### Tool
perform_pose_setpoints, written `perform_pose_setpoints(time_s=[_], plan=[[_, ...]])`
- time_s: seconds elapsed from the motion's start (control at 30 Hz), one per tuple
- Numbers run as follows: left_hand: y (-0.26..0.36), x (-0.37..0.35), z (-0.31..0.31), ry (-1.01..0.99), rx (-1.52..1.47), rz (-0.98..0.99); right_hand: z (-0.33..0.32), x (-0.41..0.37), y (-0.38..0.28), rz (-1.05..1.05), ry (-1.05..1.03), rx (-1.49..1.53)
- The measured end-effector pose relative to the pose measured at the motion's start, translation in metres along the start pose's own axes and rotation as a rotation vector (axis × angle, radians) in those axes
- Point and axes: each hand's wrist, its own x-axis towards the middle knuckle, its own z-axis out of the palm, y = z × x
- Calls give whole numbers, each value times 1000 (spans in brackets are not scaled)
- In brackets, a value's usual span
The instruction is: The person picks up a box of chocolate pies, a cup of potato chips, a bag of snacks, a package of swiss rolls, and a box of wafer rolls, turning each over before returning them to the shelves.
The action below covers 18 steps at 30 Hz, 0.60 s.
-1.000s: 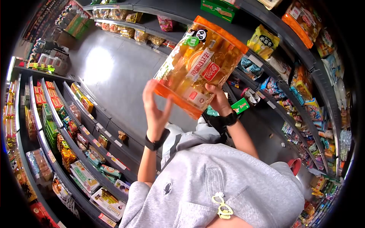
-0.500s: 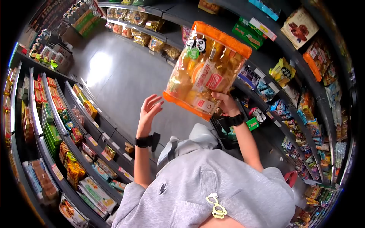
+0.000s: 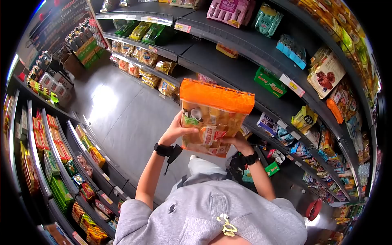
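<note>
Fingers of the left hand (image 3: 174,131) are curling partway around the left edge of an orange-topped bag of bread (image 3: 212,116), the thumb lying across its front. The right hand (image 3: 241,144) is holding the lower right side, thumb in front, fingers mostly hiding behind. Seen from head height, the bag is hanging above the grey floor (image 3: 136,118), between stocked shelves (image 3: 204,55).

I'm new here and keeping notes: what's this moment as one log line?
left hand: gripping orange-topped bag | right hand: gripping same bag | surroundings: stocked shelves
</note>
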Motion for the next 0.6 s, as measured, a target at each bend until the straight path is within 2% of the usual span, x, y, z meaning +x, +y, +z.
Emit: perform_pose_setpoints(time_s=[0.03, 0.13, 0.17, 0.23, 0.27, 0.3, 0.37, 0.4, 0.43, 0.5, 0.57, 0.6], plan=[[0, 11, -5, -2, -6, -7, -5, 14, 4, 8, 5, 1], [-12, 47, -23, 124, 10, 107, -19, 54, 28, -73, 307, -4], [-16, 59, -30, 121, 3, 87, -19, 67, 31, -55, 318, 1], [-22, 77, -43, 234, -80, 106, -17, 88, 39, -96, 536, -81], [-31, 89, -53, 269, -15, 150, -17, 95, 47, -99, 569, -216], [-31, 97, -58, 267, -20, 131, -8, 102, 45, -81, 577, -212], [-31, 116, -61, 347, 101, 244, 24, 122, 28, -125, 440, -210], [-30, 124, -59, 442, 260, 360, 44, 136, 19, -175, 389, -84], [-19, 125, -52, 490, 492, 233, 61, 152, 15, -229, 342, 43], [-34, 130, -52, 402, 529, 244, 72, 182, 11, -190, 272, 146], [-9, 138, -49, 343, 1025, 437, 72, 212, 4, -105, 525, 324], [-4, 141, -54, 256, 919, 377, 59, 225, 2, -68, 500, 450]])
